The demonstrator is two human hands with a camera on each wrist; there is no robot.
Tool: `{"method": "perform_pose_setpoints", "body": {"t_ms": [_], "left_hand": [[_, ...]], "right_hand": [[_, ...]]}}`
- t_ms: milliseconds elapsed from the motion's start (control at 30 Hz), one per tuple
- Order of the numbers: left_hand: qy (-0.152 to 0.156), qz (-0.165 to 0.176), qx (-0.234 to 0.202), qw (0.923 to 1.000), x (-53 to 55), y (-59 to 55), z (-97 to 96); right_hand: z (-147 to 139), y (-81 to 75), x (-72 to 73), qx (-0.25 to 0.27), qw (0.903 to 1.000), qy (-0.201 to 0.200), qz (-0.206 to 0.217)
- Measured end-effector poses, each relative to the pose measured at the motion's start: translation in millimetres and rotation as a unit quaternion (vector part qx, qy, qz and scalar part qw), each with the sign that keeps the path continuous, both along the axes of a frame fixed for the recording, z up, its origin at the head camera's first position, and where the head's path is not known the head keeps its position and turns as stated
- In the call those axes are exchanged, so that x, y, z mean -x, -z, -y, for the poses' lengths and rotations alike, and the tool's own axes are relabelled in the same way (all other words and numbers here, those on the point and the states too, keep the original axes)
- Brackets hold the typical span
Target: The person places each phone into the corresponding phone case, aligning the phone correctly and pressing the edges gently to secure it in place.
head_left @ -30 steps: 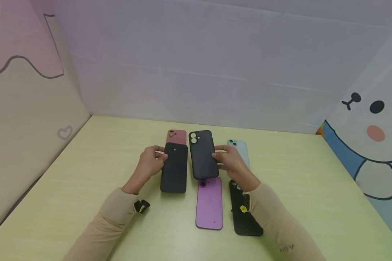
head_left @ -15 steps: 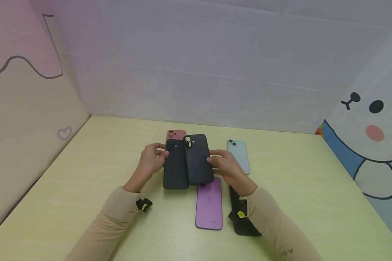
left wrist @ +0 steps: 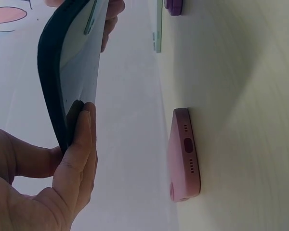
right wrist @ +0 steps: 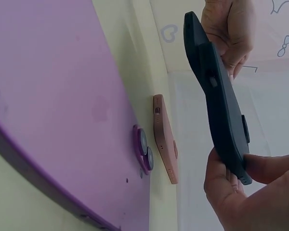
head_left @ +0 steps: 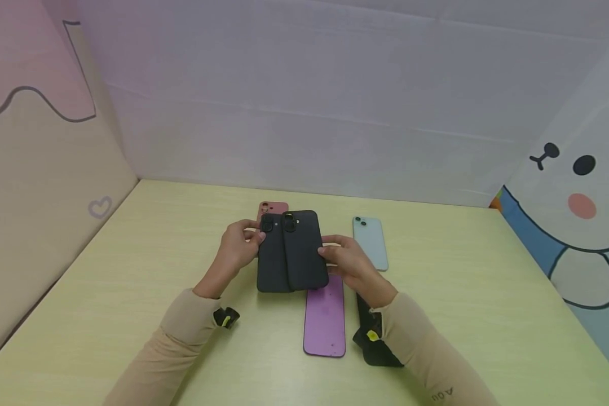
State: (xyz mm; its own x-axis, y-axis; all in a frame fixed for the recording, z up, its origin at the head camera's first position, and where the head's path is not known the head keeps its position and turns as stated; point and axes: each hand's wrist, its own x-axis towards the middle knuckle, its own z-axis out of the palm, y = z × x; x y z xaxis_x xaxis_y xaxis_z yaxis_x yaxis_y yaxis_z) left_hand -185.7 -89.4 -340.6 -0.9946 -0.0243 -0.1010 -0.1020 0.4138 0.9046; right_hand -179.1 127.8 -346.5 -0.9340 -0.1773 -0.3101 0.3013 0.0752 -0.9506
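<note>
My left hand [head_left: 237, 247] pinches the left edge of a black phone [head_left: 272, 265], thumb on its back and fingers beneath. In the left wrist view the phone's glossy screen faces down. My right hand [head_left: 349, 260] holds a black phone case [head_left: 307, 256] by its right edge between thumb and fingers. The case lies over the right part of the phone, both held above the table with their backs up. Through the case's camera cutouts dark shows. In the right wrist view the case's end with a port slot [right wrist: 213, 81] overlaps the phone.
A pink phone [head_left: 276, 207] lies behind the held phone, partly covered in the head view. A purple phone [head_left: 325, 327] lies in front, a pale mint phone [head_left: 371, 242] at right. Under my right wrist lies a black phone or case [head_left: 383, 356], partly hidden by the sleeve.
My right hand has brought the case left and slightly down until it overlaps the phone. My left hand has shifted the phone slightly right and up.
</note>
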Motion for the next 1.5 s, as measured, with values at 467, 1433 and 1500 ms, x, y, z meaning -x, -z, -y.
{"method": "perform_pose_setpoints", "body": {"t_ms": [467,1433,1500], "left_hand": [[0.008,0.008,-0.031,0.9994,-2.0,-4.3,-4.2],[0.007,0.021,-0.088,0.9959,-0.2,-6.4,-13.6],[0.007,0.025,-0.093,0.9953,-0.5,-6.9,-13.6]], "right_hand": [[2,4.7,-0.5,0.009,0.9997,-0.023,-0.001],[9,3.2,-1.1,0.066,0.9975,-0.021,0.012],[9,2.9,-0.8,0.067,0.9975,-0.018,0.013]]}}
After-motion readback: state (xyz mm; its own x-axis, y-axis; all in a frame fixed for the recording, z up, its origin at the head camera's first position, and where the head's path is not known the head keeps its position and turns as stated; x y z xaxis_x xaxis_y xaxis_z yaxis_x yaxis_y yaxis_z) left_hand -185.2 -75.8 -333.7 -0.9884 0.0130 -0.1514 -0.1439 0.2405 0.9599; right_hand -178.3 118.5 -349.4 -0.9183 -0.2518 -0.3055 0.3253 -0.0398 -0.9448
